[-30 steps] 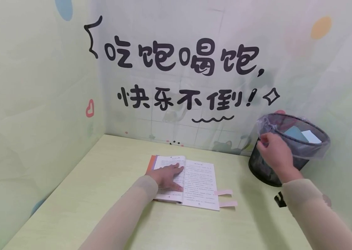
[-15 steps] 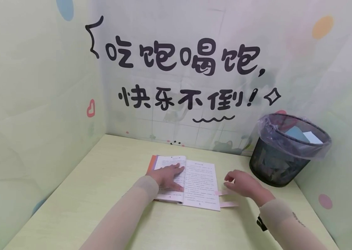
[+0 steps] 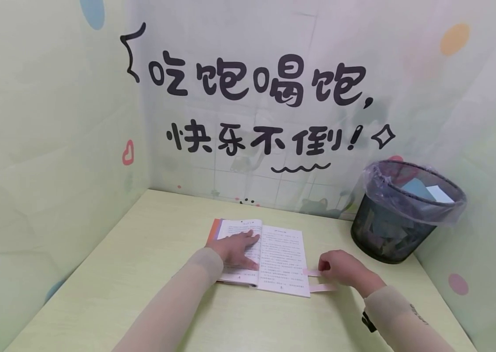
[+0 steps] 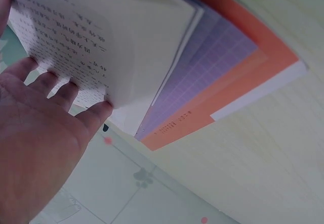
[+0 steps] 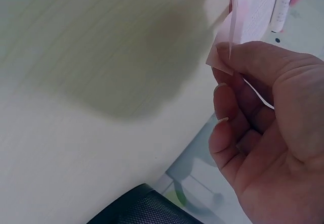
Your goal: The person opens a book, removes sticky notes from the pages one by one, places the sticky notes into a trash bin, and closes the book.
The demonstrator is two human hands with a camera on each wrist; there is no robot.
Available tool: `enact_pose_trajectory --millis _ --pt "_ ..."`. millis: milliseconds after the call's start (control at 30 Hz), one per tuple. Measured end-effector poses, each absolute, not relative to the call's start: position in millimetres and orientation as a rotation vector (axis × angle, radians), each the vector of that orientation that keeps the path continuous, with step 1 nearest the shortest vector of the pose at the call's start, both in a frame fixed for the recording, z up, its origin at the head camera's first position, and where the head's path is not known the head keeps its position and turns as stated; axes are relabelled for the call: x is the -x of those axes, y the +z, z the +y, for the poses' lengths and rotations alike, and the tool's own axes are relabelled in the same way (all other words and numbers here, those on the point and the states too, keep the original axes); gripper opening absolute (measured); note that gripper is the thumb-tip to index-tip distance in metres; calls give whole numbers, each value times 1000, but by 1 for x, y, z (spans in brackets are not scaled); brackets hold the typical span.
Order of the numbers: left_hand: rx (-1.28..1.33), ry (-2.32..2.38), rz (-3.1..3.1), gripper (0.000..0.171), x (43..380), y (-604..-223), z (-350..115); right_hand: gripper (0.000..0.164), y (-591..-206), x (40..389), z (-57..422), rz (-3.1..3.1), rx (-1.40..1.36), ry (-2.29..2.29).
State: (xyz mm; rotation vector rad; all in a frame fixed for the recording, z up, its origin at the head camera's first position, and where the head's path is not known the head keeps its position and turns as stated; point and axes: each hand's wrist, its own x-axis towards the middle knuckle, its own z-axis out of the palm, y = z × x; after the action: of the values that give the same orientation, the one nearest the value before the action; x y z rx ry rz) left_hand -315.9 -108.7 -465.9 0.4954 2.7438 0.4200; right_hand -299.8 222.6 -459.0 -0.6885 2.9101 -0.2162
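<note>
An open book with printed pages lies on the table, its orange cover showing at the left side. My left hand rests spread on the left page, fingers straight. Two pink sticky tabs stick out from the right page's edge. My right hand is at the upper tab; in the right wrist view the thumb and index finger pinch the end of a pink sticky tab, the other fingers curled. The lower tab lies just in front of that hand.
A black mesh wastebasket with a clear plastic liner and papers inside stands at the table's back right. Walls with printed lettering enclose the table at the back and both sides.
My right hand has come from beside the wastebasket leftward and down to the book's right edge, and now pinches a pink sticky tab. The left hand stays on the page.
</note>
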Motion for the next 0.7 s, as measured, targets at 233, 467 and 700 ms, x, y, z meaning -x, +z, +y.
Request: enact_pose_trajectory --millis 233,467,700 --pt "-487 423 2741 99 316 -466 -107 23 -457 296 227 2903 680 -228" --pt "-502 425 2741 99 315 -465 -108 20 -451 300 238 2942 689 -230" --pt "-507 449 2739 97 312 -462 -109 10 -414 309 253 3069 788 -306"
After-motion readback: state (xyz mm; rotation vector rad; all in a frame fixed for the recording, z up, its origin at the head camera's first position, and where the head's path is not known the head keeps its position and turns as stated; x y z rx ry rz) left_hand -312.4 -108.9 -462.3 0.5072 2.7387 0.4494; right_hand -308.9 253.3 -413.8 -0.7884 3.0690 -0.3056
